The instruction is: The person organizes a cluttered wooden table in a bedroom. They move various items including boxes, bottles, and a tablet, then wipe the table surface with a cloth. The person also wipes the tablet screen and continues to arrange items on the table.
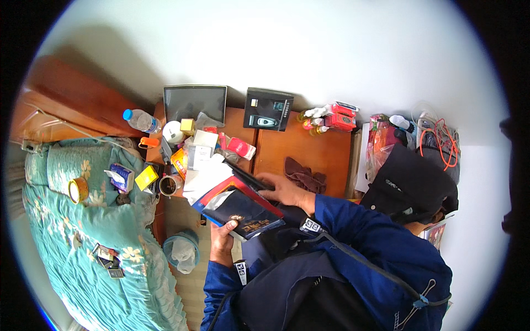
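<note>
My left hand (223, 240) grips the near edge of a stack of booklets and folders, thumb on top. Uppermost lies a dark blue booklet (244, 213) with gold writing on its cover. A red cover (258, 196) shows along its far side, and a blue edge shows beneath. White sheets or plastic (209, 180) spread out at the stack's left end. At the far side, my right hand (285, 188) holds a black folder or booklet (244, 173), its fingers curled over the edge. The stack tilts above the front of the wooden desk (306, 145).
Boxes, a white carton (203, 155) and a mug with dark liquid (169, 185) crowd the desk's left. Behind stand a dark screen (194, 105) and a black shaver box (268, 109). A brown cloth (304, 176) lies right. A blue waste bin (182, 250) stands beside the bed (95, 223).
</note>
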A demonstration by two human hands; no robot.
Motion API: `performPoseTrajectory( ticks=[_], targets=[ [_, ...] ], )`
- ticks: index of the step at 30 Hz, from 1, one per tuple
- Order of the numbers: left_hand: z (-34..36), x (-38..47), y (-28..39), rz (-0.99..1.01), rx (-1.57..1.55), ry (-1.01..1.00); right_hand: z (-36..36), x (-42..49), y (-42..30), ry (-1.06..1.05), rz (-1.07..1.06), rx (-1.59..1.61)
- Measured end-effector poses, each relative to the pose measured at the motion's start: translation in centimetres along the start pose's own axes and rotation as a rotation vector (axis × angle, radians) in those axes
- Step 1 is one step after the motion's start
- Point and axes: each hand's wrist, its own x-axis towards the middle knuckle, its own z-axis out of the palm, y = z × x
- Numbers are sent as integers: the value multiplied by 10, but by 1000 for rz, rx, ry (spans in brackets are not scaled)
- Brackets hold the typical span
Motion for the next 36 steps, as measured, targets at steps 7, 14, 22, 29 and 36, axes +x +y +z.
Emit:
performPoseTrajectory(
  ticks=[7, 14, 22, 29, 36],
  targets=[
    [-5, -4, 4, 40, -43, 14, -59, 24, 21, -185, -81, -134],
    [-19, -20, 8, 33, -48, 59, -179, 145, 86, 998, 15, -407],
    [-32, -34, 11, -18, -26, 132, -209, 160, 93, 599, -54, 433],
    [-44, -28, 9, 12, -35, 147, -165, 119, 35, 725, -210, -135],
    [-33, -15, 20, 49, -64, 96, -97, 43, 4, 798, -442, -860]
  ],
)
